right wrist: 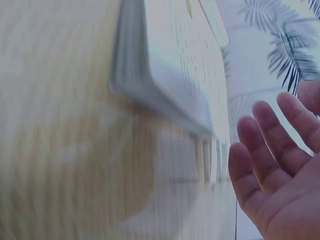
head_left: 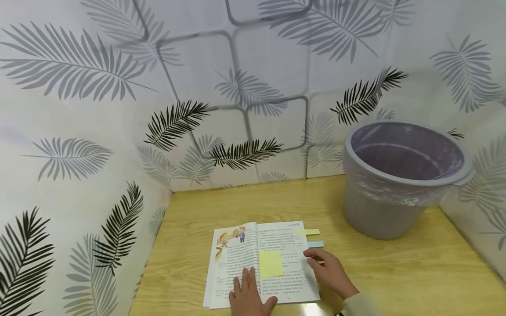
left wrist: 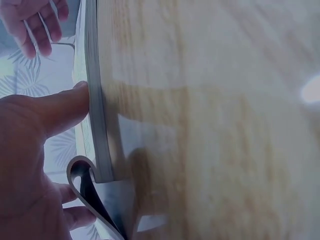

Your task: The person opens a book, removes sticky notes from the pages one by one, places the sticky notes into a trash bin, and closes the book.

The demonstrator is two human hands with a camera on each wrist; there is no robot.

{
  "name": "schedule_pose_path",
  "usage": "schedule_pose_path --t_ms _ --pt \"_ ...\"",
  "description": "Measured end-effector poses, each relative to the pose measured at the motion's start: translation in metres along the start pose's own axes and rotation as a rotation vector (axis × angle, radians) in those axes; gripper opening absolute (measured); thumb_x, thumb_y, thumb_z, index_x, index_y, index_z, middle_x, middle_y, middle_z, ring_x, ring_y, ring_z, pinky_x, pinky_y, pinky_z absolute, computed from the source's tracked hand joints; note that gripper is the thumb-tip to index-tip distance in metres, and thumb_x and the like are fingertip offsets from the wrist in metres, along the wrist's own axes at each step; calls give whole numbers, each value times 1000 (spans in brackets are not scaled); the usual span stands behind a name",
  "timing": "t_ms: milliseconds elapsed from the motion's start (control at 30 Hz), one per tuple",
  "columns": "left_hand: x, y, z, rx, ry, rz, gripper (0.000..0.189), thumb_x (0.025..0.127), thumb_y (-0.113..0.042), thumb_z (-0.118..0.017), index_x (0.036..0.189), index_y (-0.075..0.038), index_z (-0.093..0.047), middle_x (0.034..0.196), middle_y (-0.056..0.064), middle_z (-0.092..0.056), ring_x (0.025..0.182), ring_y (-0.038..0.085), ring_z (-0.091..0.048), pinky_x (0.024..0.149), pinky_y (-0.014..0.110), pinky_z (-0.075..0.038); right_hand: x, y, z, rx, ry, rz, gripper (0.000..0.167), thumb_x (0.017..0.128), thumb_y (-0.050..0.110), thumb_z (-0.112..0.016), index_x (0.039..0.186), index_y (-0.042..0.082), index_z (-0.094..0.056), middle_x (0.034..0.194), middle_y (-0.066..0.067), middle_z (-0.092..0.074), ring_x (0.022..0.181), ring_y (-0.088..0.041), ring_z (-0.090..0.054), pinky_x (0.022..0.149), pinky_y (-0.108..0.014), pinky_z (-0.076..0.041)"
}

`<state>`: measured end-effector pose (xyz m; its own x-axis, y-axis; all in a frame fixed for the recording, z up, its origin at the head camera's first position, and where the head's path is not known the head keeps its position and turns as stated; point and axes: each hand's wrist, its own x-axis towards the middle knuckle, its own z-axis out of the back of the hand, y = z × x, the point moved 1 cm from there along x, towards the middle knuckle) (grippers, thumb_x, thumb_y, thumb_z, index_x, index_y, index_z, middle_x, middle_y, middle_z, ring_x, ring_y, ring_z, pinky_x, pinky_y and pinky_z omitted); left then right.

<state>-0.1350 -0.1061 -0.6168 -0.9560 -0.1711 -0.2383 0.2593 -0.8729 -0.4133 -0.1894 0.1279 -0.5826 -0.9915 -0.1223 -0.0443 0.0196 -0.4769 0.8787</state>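
An open book [head_left: 292, 287] lies on the table, with printed text on both pages and a coloured drawing at the top left. Near its inner fold, a yellow sticky note [head_left: 271, 263] covers part of the right page. Two tabs, a yellow one [head_left: 313, 231] and a blue one [head_left: 315, 244], stick out from the right edge. My left hand [head_left: 250, 295] rests with spread fingers on the lower left page, its thumb at the bottom edge. Beside the right edge, just below the blue tab, is my right hand [head_left: 331, 271]; its fingers [right wrist: 272, 130] are loosely bent and hold nothing.
A grey bin [head_left: 381, 215] lined with a clear plastic bag stands at the back right of the wooden table [head_left: 189, 245]. Leaf-patterned walls [head_left: 261, 57] enclose the table at the back and sides. In the left wrist view, a cover flap [left wrist: 80, 170] curls at the book's corner.
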Motion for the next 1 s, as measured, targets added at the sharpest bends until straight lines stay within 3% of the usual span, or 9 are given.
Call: schedule_pose_path --t_ms 133,400,700,1000 --pt "-4 2 1 -2 -3 -10 106 73 -67 -73 150 -4 -35 158 20 -34 143 54 -31 108 75 -28 3 -9 10 -19 -78 -45 21 99 13 -58 116 10 -70 118 -6 -70 106 -20 -65 86 -32 -54" --pt "-4 0 4 -27 -18 -27 106 72 -63 -75 149 -2 -36 158 20 -34 143 54 -30 109 75 -25 20 -21 33 -37 -190 -30 23 100 13 -56 118 4 -67 119 -14 -68 105 -26 -63 87 -35 -54" --pt "0 -2 4 -9 9 -17 106 73 -64 -75 150 -3 -35 159 20 -33 144 54 -29 109 74 -26 40 -32 42 -111 -110 -38 33 99 13 -54 127 -4 -59 126 -25 -61 109 -36 -62 92 -50 -53" --pt "-1 -2 6 -26 6 -13 105 72 -61 -77 150 -4 -35 159 19 -32 145 53 -27 111 74 -23 57 -43 42 -142 -54 -62 41 98 15 -55 131 -8 -54 124 -25 -63 115 -39 -60 101 -53 -48"
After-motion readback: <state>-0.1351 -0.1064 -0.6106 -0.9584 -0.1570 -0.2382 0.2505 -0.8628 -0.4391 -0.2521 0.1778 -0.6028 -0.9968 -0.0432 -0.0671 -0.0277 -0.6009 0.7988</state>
